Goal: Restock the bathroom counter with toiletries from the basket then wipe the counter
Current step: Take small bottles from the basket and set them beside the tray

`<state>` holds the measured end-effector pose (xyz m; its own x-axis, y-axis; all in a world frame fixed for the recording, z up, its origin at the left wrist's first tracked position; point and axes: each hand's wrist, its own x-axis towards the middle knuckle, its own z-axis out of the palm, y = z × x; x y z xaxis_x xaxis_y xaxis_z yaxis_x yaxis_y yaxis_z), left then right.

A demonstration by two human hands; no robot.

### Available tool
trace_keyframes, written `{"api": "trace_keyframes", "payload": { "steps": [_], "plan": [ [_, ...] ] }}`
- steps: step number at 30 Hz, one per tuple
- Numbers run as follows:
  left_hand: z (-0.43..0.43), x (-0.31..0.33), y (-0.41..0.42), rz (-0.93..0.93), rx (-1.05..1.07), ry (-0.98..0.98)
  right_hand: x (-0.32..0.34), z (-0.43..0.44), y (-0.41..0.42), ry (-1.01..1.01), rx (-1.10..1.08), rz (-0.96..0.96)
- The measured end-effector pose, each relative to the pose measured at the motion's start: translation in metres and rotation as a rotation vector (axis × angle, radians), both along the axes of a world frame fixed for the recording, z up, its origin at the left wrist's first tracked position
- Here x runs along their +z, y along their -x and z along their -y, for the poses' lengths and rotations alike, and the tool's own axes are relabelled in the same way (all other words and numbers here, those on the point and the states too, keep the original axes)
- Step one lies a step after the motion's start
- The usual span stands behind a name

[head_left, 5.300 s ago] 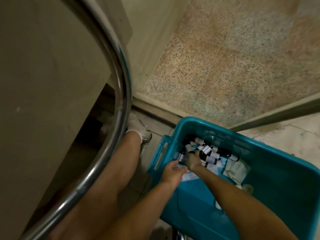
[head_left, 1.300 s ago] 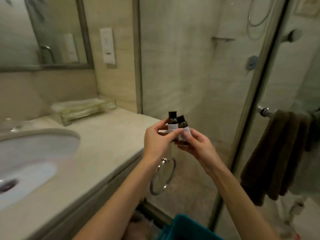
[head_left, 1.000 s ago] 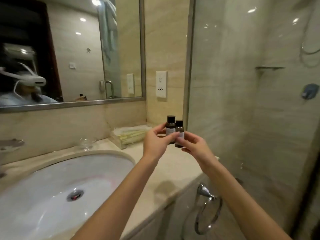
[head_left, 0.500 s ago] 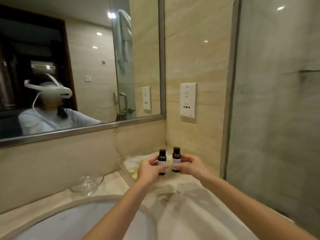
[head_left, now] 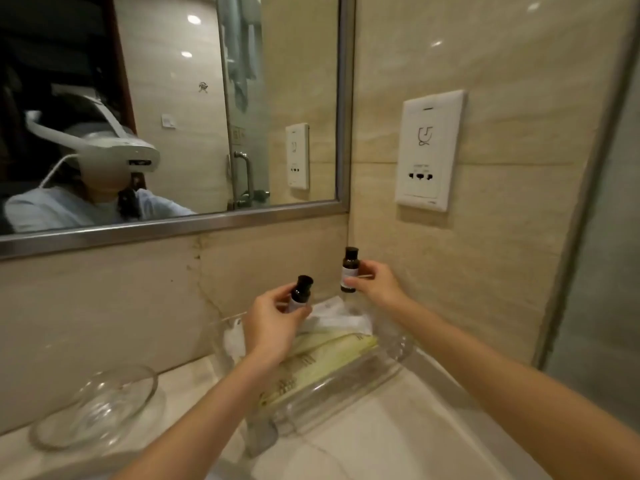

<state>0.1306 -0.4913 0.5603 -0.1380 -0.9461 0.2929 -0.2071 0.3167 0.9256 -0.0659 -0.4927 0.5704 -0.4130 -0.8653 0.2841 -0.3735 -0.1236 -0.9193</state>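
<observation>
- Left hand [head_left: 273, 327] pinches one small dark bottle [head_left: 300, 293]; right hand [head_left: 375, 284] pinches another bottle [head_left: 349, 270], above the glass tray [head_left: 346, 382].
- Neither bottle placed yet; counter [head_left: 398, 438] wiping apparently remains.

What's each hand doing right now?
Left hand: holds the tilted dark bottle.
Right hand: holds the upright dark bottle.

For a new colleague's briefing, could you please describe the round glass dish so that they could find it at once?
Find the wall mirror, then look down to the pale counter below it. On its left part, near the wall, sits a shallow clear glass dish. It is round, unlike the long clear tray of packets to its right.
</observation>
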Motion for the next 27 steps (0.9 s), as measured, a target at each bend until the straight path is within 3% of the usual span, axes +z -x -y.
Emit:
{"api": "trace_keyframes", "payload": {
  "steps": [6,10,17,23,27],
  "plan": [
    [0.000,-0.007,-0.042,0.031,0.098,0.000,-0.013,0.001,-0.003,-0.034,0.003,-0.014],
    [-0.006,-0.014,-0.049,-0.080,0.138,-0.021,-0.013,0.003,-0.007,-0.043,-0.020,-0.078],
    [-0.003,-0.013,-0.035,-0.089,0.167,-0.022,-0.011,0.015,-0.011,-0.037,-0.235,-0.283],
    [0.001,-0.015,-0.030,-0.015,0.186,0.021,-0.012,0.024,-0.016,-0.113,-0.490,-0.572],
    [0.001,-0.010,-0.026,0.214,0.240,0.145,-0.012,0.024,-0.017,-0.131,-0.556,-0.615]
  ]
}}
